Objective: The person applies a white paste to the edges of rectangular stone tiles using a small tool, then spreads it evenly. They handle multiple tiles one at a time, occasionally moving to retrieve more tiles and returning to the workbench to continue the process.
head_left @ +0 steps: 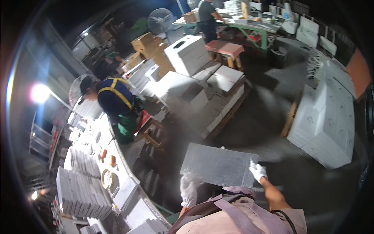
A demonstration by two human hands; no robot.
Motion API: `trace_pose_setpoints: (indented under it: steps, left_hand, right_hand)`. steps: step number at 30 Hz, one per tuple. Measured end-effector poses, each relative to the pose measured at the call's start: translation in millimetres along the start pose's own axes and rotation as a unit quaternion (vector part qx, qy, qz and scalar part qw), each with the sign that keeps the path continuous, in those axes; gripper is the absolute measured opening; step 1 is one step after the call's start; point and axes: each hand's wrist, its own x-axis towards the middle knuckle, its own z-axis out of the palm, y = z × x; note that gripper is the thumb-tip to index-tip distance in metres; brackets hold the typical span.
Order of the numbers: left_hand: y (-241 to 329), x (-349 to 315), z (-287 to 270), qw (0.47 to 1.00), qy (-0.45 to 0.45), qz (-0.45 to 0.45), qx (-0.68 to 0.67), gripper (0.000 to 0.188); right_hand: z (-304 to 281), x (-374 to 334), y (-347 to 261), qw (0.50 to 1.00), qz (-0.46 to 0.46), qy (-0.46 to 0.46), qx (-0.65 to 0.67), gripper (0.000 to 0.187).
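In front of my body is a flat, dark grey rectangular panel (pixel 218 165) with a dusty-looking surface; I cannot tell its material. My right hand (pixel 257 170), in a white glove, grips the panel's right edge, with the fingers on the top face. At the near left corner is my left hand (pixel 189 190), also in a white glove and slightly blurred, closed around the panel's edge. The undersides of both grips are hidden. To the left runs a long light-coloured worktable (pixel 134 177), bearing upright stacks of pale tiles (pixel 80 191) and a round tape roll (pixel 107 178).
A person (pixel 117 99) in yellow straps bends over the left table; another (pixel 206 19) works at a far green-legged table (pixel 265 41). White cartons (pixel 189 54) rest on a pallet (pixel 230 111) ahead. More white cartons (pixel 327 117) stand right. A fan (pixel 161 20) is behind.
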Motion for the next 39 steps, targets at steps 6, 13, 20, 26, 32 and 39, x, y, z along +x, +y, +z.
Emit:
trace_pose_setpoints:
  steps: [6, 13, 20, 26, 32, 39]
  left_hand:
    - [-6.6, 1.3, 11.5, 0.998, -0.005, -0.068, 0.017, 0.044]
    - [5.0, 0.5, 24.2, 0.998, 0.005, -0.065, 0.007, 0.04]
    - [6.1, 0.5, 26.8, 0.997, -0.004, -0.08, 0.015, 0.04]
    - [4.5, -5.3, 26.5, 0.996, 0.016, -0.089, 0.015, 0.04]
    - [7.7, -6.4, 28.5, 0.994, 0.019, -0.095, 0.059, 0.04]
    - [5.0, -6.3, 28.4, 0.995, 0.014, -0.1, 0.016, 0.04]
  right_hand:
    - [-72.7, -0.8, -62.9, 0.996, -0.029, -0.047, -0.065, 0.048]
    - [-79.5, 27.7, -82.5, 0.985, -0.002, -0.097, -0.14, 0.062]
    - [-72.9, 43.8, -83.6, 0.978, -0.025, -0.095, -0.182, 0.052]
    - [-61.4, 57.9, -60.6, 0.969, -0.075, -0.079, -0.221, 0.059]
    - [-52.5, 85.1, -49.0, 0.957, -0.076, -0.171, -0.223, 0.066]
    - [-36.1, 106.1, -37.3, 0.952, -0.086, -0.195, -0.22, 0.069]
